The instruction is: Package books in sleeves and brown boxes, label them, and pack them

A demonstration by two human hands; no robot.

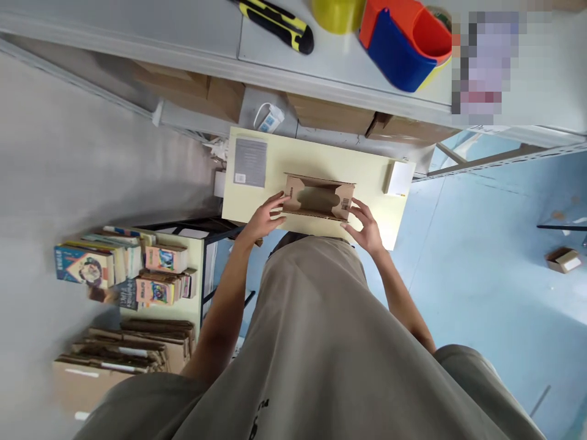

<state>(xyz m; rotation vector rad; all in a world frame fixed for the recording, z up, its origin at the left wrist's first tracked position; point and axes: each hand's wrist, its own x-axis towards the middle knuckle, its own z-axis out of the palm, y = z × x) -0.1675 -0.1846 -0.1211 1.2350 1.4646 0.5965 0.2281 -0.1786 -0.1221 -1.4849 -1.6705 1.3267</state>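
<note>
A small brown cardboard box (pixel 316 213) stands on the pale yellow tabletop (pixel 380 214), its top open and its two end flaps folded inward. Through it shows a pale greenish surface. At the box's left end is my left hand (pixel 266 217), fingers spread, the fingertips at the folded flap and the thumb lower down. My right hand (pixel 365 227) mirrors it at the other end, fingers apart and curved toward the printed flap. Neither hand is wrapped around the box; whether the fingertips press on it I cannot tell.
On the tabletop lie a grey printed sheet (pixel 250 162) and a white box (pixel 398 178). Above, a grey shelf (pixel 183 30) holds a yellow-black utility knife (pixel 279 24) and a tape dispenser (pixel 398 46). Books (pixel 98 263) and flattened cartons (pixel 132 354) stand at left.
</note>
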